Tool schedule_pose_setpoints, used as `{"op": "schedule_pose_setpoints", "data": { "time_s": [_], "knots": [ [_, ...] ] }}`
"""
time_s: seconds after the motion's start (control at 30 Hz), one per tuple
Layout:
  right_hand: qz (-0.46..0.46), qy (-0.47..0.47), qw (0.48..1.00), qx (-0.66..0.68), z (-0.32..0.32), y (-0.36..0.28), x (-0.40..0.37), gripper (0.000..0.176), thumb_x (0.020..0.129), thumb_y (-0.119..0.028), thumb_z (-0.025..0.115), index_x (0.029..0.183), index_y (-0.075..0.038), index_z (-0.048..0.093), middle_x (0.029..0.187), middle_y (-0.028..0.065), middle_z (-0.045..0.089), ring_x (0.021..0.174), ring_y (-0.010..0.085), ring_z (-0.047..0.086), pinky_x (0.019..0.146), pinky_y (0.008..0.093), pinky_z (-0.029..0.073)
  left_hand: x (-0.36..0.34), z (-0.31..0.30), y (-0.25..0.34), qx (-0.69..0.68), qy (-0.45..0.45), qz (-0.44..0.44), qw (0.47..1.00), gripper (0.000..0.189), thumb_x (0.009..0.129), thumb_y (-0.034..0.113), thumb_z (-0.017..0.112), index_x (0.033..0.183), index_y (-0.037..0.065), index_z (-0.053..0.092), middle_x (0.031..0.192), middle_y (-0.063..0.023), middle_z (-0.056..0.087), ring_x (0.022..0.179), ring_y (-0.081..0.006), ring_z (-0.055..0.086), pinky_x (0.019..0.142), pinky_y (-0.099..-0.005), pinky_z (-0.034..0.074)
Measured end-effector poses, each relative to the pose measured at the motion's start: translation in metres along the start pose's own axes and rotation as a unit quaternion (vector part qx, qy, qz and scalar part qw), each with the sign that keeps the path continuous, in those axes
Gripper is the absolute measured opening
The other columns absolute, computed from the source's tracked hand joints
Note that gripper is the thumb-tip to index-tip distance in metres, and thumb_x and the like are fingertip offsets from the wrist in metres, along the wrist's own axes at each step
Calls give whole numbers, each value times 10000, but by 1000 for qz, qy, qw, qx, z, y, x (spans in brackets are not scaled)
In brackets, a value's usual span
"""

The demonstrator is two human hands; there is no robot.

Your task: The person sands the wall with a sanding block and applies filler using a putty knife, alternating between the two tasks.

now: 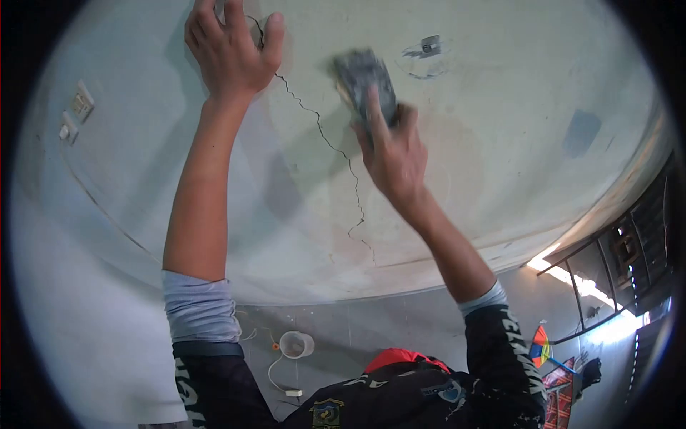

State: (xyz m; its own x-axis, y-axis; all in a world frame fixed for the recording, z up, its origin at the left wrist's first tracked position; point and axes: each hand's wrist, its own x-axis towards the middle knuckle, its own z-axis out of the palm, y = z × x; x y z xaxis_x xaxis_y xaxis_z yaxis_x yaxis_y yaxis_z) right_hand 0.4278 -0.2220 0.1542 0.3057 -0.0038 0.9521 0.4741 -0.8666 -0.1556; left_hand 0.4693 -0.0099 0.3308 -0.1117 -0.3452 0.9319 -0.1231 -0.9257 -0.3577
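Note:
A pale green wall [443, 164] fills the upper part of the head view, with a thin jagged crack [319, 127] running down it. My left hand [236, 53] rests against the wall at the top, fingers spread, over the upper end of the crack. To the right of the crack, my right hand [396, 154] grips a dark grey sanding block [364, 75], one finger stretched along its back. Motion blurs the block, and its face toward the wall is hidden.
A wall socket [81, 102] and a switch [68, 130] are at the left. A grey patch [426, 48] with a small dark spot marks the wall at upper right. Below are a white bucket [296, 344], a cable with a plug block [294, 392], and a ladder-like frame [575, 297].

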Motion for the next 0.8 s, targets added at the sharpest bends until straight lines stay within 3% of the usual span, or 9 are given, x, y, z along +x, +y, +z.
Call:
{"op": "schedule_pose_setpoints", "data": {
  "time_s": [0.1, 0.2, 0.37, 0.4, 0.47, 0.53, 0.63, 0.67, 0.8],
  "knots": [
    [36, -16, 999, -20, 13, -1, -70, 719, 879, -301, 802, 1528, -174, 519, 1053, 185, 551, 839, 295, 623, 597, 371, 547, -4, 5, -3, -8, 19, 22, 1000, 703, 922, 337, 572, 1537, 55, 380, 1538, -243, 346, 1425, -420, 345, 1170, -596, 266],
    [38, -18, 998, -38, 11, 5, -70, 710, 892, -302, 789, 1535, -193, 510, 1048, 188, 555, 837, 303, 628, 586, 395, 544, -4, 2, -1, 1, 13, 8, 1000, 686, 920, 334, 571, 1526, 58, 405, 1525, -238, 366, 1417, -410, 363, 1162, -584, 287],
    [38, 54, 996, -65, -38, -16, 79, 720, 919, -345, 740, 1566, -230, 446, 1030, 215, 532, 769, 335, 622, 540, 434, 523, -4, 9, -4, 11, 56, 23, 998, 650, 921, 328, 569, 1498, 55, 449, 1511, -237, 393, 1402, -406, 389, 1154, -572, 312],
    [99, -72, 992, -29, -62, -31, 100, 642, 996, -343, 618, 1560, -118, 410, 1176, 257, 527, 971, 393, 609, 787, 486, 498, -3, 7, -4, 10, 57, 21, 998, 650, 921, 328, 569, 1498, 55, 449, 1511, -237, 393, 1402, -406, 389, 1154, -572, 312],
    [162, -198, 967, 3, -63, -33, 93, 599, 1073, -340, 496, 1554, -5, 375, 1322, 299, 521, 1174, 451, 596, 1034, 537, 472, -3, 1, -2, -11, 32, 14, 999, 646, 922, 329, 565, 1496, 55, 453, 1510, -237, 397, 1399, -409, 394, 1153, -573, 316],
    [63, 15, 997, -30, -17, -7, 36, 735, 901, -365, 772, 1555, -212, 472, 1055, 205, 566, 783, 335, 656, 587, 426, 553, -5, 1, 0, -12, 32, 9, 999, 643, 921, 326, 564, 1494, 54, 456, 1510, -237, 397, 1397, -408, 397, 1153, -575, 316],
    [64, -45, 997, 12, 0, -2, -56, 755, 893, -332, 785, 1551, -134, 472, 1038, 239, 557, 801, 351, 635, 594, 419, 566, -5, 3, -1, -2, 37, 9, 999, 643, 915, 318, 565, 1492, 55, 460, 1507, -238, 398, 1396, -409, 399, 1152, -578, 316],
    [77, -58, 995, 13, 0, -2, -61, 728, 907, -329, 772, 1553, -172, 477, 1043, 222, 559, 809, 343, 631, 591, 420, 558, -5, 3, -1, 5, 38, 10, 999, 646, 910, 314, 567, 1492, 56, 461, 1505, -240, 400, 1396, -411, 398, 1152, -580, 316],
    [60, -13, 998, -7, -15, -8, 16, 666, 940, -337, 728, 1542, -219, 468, 1053, 226, 518, 771, 359, 632, 528, 441, 523, -4, -1, 3, 4, 27, -1, 1000, 656, 897, 307, 572, 1490, 52, 458, 1499, -242, 397, 1397, -415, 395, 1149, -586, 315]
  ]
}}
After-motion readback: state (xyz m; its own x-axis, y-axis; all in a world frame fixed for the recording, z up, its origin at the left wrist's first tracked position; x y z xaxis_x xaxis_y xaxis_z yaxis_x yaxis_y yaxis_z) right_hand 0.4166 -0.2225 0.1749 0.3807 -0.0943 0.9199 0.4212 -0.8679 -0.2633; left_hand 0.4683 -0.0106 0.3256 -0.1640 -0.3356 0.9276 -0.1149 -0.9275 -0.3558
